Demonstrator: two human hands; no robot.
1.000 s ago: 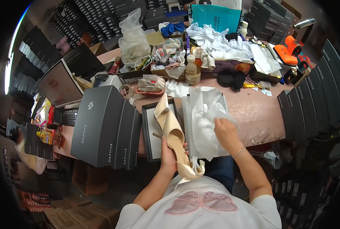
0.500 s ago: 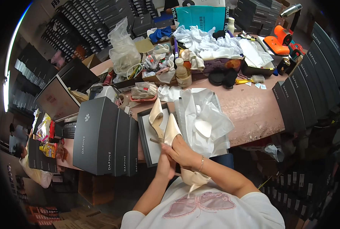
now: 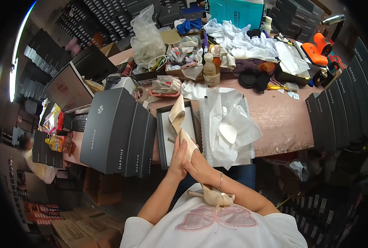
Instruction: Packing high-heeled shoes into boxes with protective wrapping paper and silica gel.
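Both my hands close around a beige high-heeled shoe (image 3: 183, 131) at the table's near edge. My left hand (image 3: 176, 160) grips it from the left and my right hand (image 3: 199, 166) from the right, fingers overlapping. The shoe's upper end reaches over an open dark shoe box (image 3: 165, 133) with a white lining. A second beige heeled shoe (image 3: 214, 196) rests under my right wrist against my shirt. Crumpled white tissue paper (image 3: 230, 120) with a pale insole-shaped pad (image 3: 228, 133) on it lies just right of the box.
Three dark grey shoe boxes (image 3: 114, 131) stand on edge to the left. More dark boxes (image 3: 333, 120) line the table's right end. The back of the table holds bottles, rags, a teal bag (image 3: 237, 13), plastic bags and an orange tool (image 3: 321, 46).
My right hand left the tissue paper and came over to the shoe, joining my left hand on it. The shoe sits a little lower and closer to me.
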